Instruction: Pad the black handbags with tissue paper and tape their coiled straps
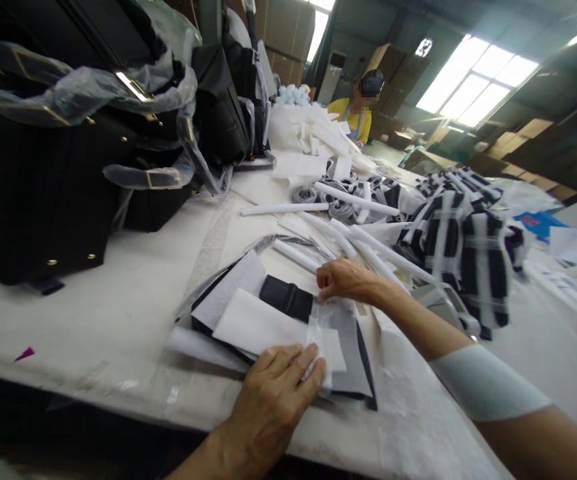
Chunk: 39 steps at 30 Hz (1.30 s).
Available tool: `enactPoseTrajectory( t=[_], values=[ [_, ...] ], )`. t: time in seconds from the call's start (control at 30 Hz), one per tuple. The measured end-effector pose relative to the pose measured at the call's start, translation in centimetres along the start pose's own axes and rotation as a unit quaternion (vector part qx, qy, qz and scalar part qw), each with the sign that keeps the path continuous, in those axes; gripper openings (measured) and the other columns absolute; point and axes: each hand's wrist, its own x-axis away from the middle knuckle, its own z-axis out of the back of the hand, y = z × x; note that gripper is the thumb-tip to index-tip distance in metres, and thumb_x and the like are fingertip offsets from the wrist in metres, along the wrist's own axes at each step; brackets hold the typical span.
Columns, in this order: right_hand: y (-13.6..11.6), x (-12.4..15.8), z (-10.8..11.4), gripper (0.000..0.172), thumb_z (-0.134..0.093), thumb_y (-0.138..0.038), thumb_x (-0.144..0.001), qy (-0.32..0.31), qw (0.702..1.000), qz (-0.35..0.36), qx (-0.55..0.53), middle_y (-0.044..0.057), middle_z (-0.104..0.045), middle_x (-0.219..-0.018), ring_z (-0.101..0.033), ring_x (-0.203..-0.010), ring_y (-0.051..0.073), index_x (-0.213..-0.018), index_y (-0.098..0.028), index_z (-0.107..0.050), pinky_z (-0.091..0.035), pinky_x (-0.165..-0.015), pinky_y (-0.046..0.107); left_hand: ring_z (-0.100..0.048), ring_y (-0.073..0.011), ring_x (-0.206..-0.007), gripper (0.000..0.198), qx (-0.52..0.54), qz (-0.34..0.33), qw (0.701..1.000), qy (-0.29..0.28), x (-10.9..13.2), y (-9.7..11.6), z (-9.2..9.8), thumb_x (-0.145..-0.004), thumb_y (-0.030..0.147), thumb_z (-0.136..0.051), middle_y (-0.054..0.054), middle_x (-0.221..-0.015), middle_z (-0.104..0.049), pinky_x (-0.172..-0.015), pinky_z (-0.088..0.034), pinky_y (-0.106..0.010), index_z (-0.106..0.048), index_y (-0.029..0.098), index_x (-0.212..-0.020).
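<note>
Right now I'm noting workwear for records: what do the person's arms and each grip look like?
The left grip and right grip are bare hands, with no glove or ring visible. A plain, pale, wide band circles the right arm; the left wrist shows nothing worn.

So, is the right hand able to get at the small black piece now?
Likely yes: the right hand is beside the small black piece, whose top is mostly uncovered.

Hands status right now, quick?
Left hand: open, fingers resting on the clear tape over the white sheet.
Right hand: fingers curled beside the black strap piece; can't tell if it's pinching anything.
</note>
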Motion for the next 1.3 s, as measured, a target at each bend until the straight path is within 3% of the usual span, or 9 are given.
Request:
enactPoseTrajectory(
  t=[0.1, 0.3, 0.43, 0.6, 0.7, 0.8, 0.93, 1.07, 1.3],
  values=[
    [0.1, 0.7, 0.0, 0.017, -0.077, -0.037, -0.072, 0.055, 0.998, -0.006, -0.035, -0.001, -0.070, -0.076, -0.061, -0.068, 0.015, -0.078, -0.023, -0.070, -0.036, -0.059, 0.025, -0.057, -0.0185, -0.113, 0.032, 0.000, 0.002, 1.000, -0.004, 0.1, 0.0, 0.0, -0.103, 0.026, -0.037, -0.004, -0.130, -0.064, -0.095, -0.041, -0.034, -0.062, 0.021, -0.123],
    [-1.8, 3.4, -1.7, 0.014, -0.079, -0.033, -0.068, 0.047, 0.995, -0.034, -0.082, 0.000, -0.069, -0.070, -0.060, -0.065, 0.018, -0.071, -0.024, -0.069, -0.036, -0.057, 0.027, -0.059, -0.0198, -0.110, 0.030, -0.022, -0.009, 0.999, -0.023, 0.1, 0.0, 0.1, -0.101, 0.027, -0.042, -0.006, -0.129, -0.064, -0.091, -0.044, -0.035, -0.060, 0.021, -0.124],
    [-5.4, 5.9, -2.0, 0.011, -0.070, -0.036, -0.077, 0.178, 0.975, 0.016, -0.134, 0.003, -0.070, -0.076, -0.061, -0.068, 0.020, -0.073, -0.026, -0.071, -0.043, -0.064, 0.031, -0.059, -0.0179, -0.109, 0.027, -0.026, -0.015, 0.999, -0.013, -0.1, 0.1, 0.1, -0.101, 0.025, -0.042, -0.005, -0.129, -0.064, -0.089, -0.045, -0.034, -0.061, 0.021, -0.121],
    [-10.7, 8.6, -6.0, 0.020, -0.059, -0.041, -0.086, 0.226, 0.928, 0.057, -0.291, 0.003, -0.071, -0.081, -0.065, -0.077, 0.021, -0.079, -0.027, -0.072, -0.051, -0.075, 0.032, -0.062, -0.0198, -0.102, 0.023, -0.014, -0.008, 1.000, 0.005, -0.1, 0.1, -0.4, -0.099, 0.023, -0.046, -0.006, -0.106, -0.070, -0.087, -0.048, -0.036, -0.063, 0.018, -0.115],
    [-11.7, 8.8, -9.6, 0.027, -0.053, -0.044, -0.091, 0.285, 0.892, 0.041, -0.348, 0.005, -0.072, -0.090, -0.066, -0.087, 0.024, -0.084, -0.025, -0.072, -0.052, -0.083, 0.036, -0.062, -0.0190, -0.102, 0.021, 0.015, -0.064, 0.998, 0.018, 0.1, -0.5, 1.6, -0.099, 0.019, -0.045, -0.007, -0.099, -0.071, -0.098, -0.047, -0.034, -0.065, 0.013, -0.104],
    [-11.5, 8.7, -11.5, 0.026, -0.056, -0.045, -0.091, 0.339, 0.876, 0.049, -0.339, 0.007, -0.071, -0.097, -0.065, -0.096, 0.026, -0.088, -0.026, -0.073, -0.051, -0.091, 0.041, -0.061, -0.0145, -0.108, 0.020, 0.052, -0.117, 0.992, 0.022, 0.2, -2.2, 6.0, -0.098, 0.015, -0.047, -0.005, -0.108, -0.071, -0.106, -0.042, -0.029, -0.064, 0.013, -0.106],
    [-11.5, 8.6, -12.0, 0.021, -0.068, -0.043, -0.083, 0.379, 0.884, 0.059, -0.266, 0.009, -0.063, -0.126, -0.057, -0.119, 0.031, -0.094, -0.026, -0.071, -0.044, -0.104, 0.049, -0.051, -0.0225, -0.128, 0.024, -0.042, -0.012, 0.997, 0.061, -0.7, -7.1, 11.0, -0.097, 0.020, -0.052, -0.010, -0.131, -0.062, -0.111, -0.038, -0.043, -0.061, 0.016, -0.119],
    [-11.8, 8.7, -11.7, 0.046, -0.069, -0.038, -0.082, 0.355, 0.915, 0.069, -0.181, 0.011, -0.053, -0.143, -0.049, -0.131, 0.032, -0.125, -0.026, -0.061, -0.042, -0.108, 0.052, -0.062, -0.0230, -0.114, 0.040, -0.050, 0.073, 0.996, -0.008, -0.7, -11.2, 11.1, -0.100, 0.045, -0.045, -0.010, -0.119, -0.069, -0.098, -0.050, -0.040, -0.059, 0.015, -0.122],
    [-10.0, 9.6, -9.8, 0.055, -0.067, -0.044, -0.086, 0.255, 0.957, 0.123, -0.065, 0.011, -0.052, -0.145, -0.054, -0.128, 0.031, -0.137, -0.028, -0.054, -0.046, -0.104, 0.053, -0.059, -0.0286, -0.118, 0.056, -0.064, 0.104, 0.992, 0.017, 3.7, -7.5, 9.3, -0.098, 0.058, -0.037, -0.014, -0.122, -0.065, -0.094, -0.050, -0.043, -0.055, 0.013, -0.126]
  ],
)
